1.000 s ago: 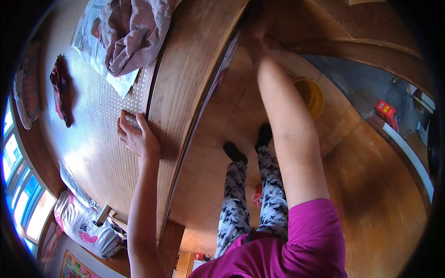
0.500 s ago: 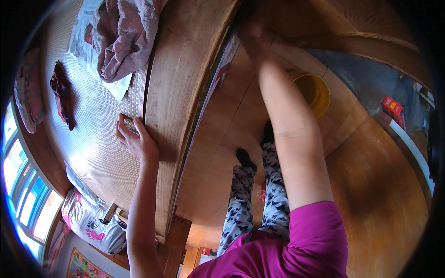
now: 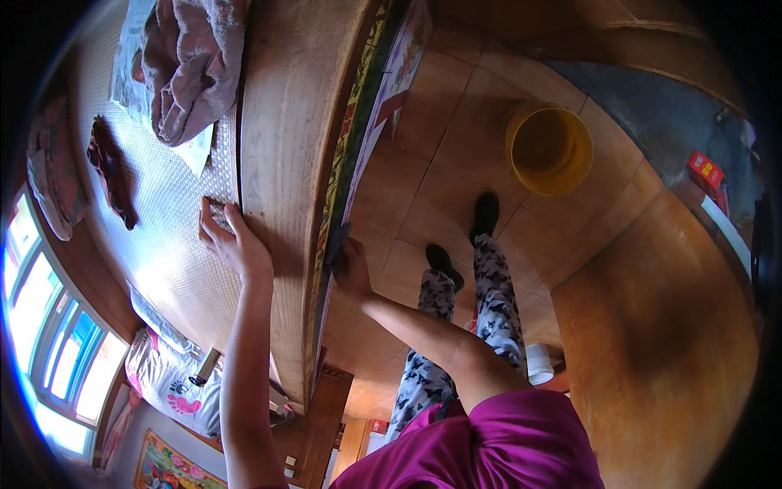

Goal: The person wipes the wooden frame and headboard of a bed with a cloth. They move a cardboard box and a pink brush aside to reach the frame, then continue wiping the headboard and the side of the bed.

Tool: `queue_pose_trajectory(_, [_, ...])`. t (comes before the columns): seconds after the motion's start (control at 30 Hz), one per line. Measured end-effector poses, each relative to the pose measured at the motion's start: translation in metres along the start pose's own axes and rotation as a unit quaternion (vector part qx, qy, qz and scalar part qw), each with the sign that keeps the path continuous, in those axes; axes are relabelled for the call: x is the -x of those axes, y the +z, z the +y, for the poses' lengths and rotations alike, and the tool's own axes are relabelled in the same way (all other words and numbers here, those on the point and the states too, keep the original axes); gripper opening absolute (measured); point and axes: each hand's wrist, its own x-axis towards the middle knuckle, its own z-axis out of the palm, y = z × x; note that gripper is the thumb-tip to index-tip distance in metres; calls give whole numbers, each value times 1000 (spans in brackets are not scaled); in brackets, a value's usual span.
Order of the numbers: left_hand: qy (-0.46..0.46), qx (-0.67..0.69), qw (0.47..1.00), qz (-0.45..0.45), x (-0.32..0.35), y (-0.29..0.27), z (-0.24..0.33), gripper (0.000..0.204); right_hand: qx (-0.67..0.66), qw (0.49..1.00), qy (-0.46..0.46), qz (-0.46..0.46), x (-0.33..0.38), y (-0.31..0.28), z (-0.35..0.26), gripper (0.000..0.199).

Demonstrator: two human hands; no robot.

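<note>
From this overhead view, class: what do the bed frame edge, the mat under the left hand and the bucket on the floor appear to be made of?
Bed frame edge: wood, smooth finish, with visible brown grain.
Mat: looks woven, perhaps bamboo or plastic; its fine dotted grid shines under the left hand.
Bucket: probably plastic, judging by the even yellow colour and smooth round wall.

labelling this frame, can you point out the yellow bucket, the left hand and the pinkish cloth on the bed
yellow bucket (image 3: 551, 151), head view, inner wall
left hand (image 3: 236, 243), head view, back of hand
pinkish cloth (image 3: 191, 65), head view, middle folds
</note>
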Motion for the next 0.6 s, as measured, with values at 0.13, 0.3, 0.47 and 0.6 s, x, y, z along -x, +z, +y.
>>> queue_pose_trajectory(0.13, [1, 7, 1000, -4, 1, -3, -7, 55, 66, 979, -187, 49, -94, -10, -38, 46])
queue_pose_trajectory(0.3, [-13, -15, 1000, 3, -2, -13, -13, 55, 240, 877, -397, 123, -320, -26, -186, 29])
queue_pose_trajectory(0.47, [-18, -18, 1000, -4, -4, -3, -9, 55, 132, 937, -277, 168, -405, -19, -288, 42])
queue_pose_trajectory(0.6, [-15, 2, 1000, -1, -7, -4, -14, 54, 57, 917, -381, 106, -280, -6, -223, 36])
